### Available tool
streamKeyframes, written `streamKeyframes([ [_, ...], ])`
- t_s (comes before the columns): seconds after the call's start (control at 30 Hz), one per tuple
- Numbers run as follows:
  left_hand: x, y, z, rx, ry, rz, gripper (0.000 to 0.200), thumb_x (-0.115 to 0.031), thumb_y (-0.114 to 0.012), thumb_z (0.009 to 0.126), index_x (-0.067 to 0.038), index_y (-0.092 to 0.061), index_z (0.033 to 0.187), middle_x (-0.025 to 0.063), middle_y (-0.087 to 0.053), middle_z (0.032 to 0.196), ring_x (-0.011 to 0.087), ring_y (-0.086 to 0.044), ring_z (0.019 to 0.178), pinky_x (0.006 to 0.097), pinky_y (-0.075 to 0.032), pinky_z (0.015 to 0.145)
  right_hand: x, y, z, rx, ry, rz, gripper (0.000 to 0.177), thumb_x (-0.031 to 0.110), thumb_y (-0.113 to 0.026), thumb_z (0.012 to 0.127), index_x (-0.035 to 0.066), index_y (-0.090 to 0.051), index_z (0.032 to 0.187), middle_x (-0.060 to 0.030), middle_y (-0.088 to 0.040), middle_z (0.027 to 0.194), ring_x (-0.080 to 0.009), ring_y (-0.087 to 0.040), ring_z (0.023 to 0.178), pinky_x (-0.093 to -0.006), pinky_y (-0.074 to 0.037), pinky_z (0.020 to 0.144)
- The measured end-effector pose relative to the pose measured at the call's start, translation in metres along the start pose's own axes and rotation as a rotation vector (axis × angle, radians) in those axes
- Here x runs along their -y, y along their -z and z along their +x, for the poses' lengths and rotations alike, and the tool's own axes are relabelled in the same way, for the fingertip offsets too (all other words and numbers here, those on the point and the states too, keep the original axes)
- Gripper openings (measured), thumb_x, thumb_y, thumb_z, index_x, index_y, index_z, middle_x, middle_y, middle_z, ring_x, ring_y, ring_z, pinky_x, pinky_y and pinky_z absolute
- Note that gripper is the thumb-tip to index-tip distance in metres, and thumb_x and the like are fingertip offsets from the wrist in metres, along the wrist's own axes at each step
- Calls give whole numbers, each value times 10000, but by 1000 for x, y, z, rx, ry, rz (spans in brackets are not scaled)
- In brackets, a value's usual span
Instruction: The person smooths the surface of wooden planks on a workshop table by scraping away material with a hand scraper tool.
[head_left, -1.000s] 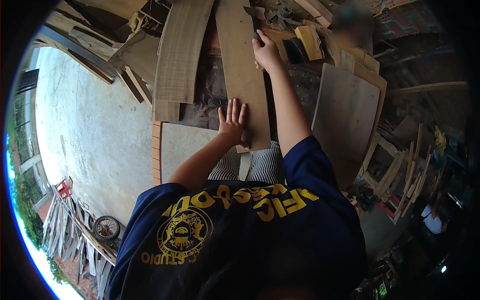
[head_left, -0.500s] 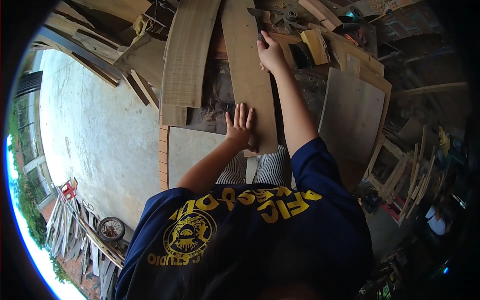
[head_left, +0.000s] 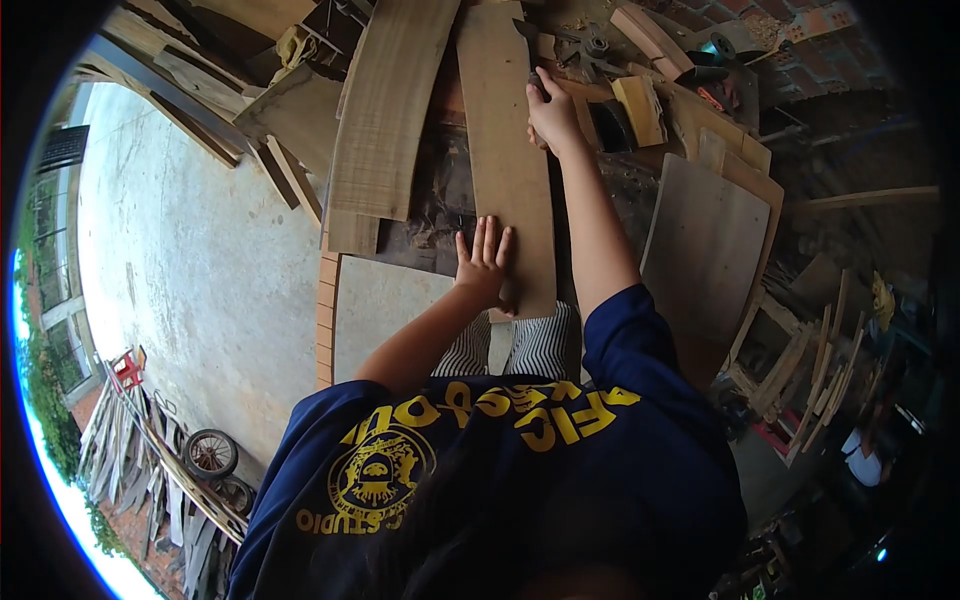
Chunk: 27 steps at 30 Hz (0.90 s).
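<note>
- Left hand (head_left: pixel 484 262) lies flat with fingers extended on the left edge of a long board (head_left: pixel 512 170), near the end closest to the person; it presses on the wood and is not clenched around anything.
- Right hand (head_left: pixel 556 115) is closed around the handle of a bladed tool (head_left: pixel 527 42), at the right edge of the same board; the blade points away from the person, and its exact contact with the wood cannot be told.
- Long board runs lengthwise away from the person, over a dark, worn surface (head_left: pixel 430 185), its near end above the striped trousers (head_left: pixel 540 345).
- To its left, with a dark gap between the 2, lies a wide board (head_left: pixel 385 130); the end of a shorter board (head_left: pixel 352 236) shows from under it.
- Beyond the right hand, a yellowish block (head_left: pixel 638 110) stands beside a dark curved piece (head_left: pixel 611 126), with a spoked metal part (head_left: pixel 594 52) farther off.
- To the right of the right forearm, a broad greyish board (head_left: pixel 705 230) rests on other wood.
- Concrete floor (head_left: pixel 190 220) spreads at the left, with a spoked wheel (head_left: pixel 210 455) near a heap of wooden strips (head_left: pixel 130 465).
</note>
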<state>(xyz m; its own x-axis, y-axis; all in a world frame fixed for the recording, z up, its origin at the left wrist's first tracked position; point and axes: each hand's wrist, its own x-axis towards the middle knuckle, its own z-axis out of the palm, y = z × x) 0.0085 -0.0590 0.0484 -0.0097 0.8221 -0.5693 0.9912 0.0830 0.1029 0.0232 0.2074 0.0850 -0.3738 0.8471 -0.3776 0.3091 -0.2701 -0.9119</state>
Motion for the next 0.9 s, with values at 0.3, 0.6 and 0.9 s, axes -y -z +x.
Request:
streamKeyframes([
  [0.3, 0, -1, -3, 13, -6, -8, 1564, -710, -780, 362, -17, 65, 1481, 289, 38, 1526, 415, 45, 1428, 691, -81, 1057, 7, 1, 32, -9, -3, 61, 500, 190, -527, 941, 170, -392, 1422, -61, -650, 929, -157, -527, 454, -314, -448, 415],
  [0.6, 1, -2, -2, -6, 3, -33, 1555, -685, -798, 347, -39, 32, 1491, 259, 25, 1539, 387, 39, 1436, 689, -70, 1058, -72, 20, -158, -70, 169, -488, 453, 188, -532, 913, 184, -456, 1359, -263, -625, 1032, -433, -605, 926, -441, -527, 736],
  [0.9, 1, 1, -1, -8, -28, -23, 1568, -715, -781, 373, -15, 82, 1479, 293, 82, 1523, 421, 92, 1423, 677, -62, 1062, -95, 46, -314, -6, 77, -629, 500, 200, -520, 923, 208, -397, 1408, -241, -641, 1009, -406, -637, 881, -446, -523, 698],
])
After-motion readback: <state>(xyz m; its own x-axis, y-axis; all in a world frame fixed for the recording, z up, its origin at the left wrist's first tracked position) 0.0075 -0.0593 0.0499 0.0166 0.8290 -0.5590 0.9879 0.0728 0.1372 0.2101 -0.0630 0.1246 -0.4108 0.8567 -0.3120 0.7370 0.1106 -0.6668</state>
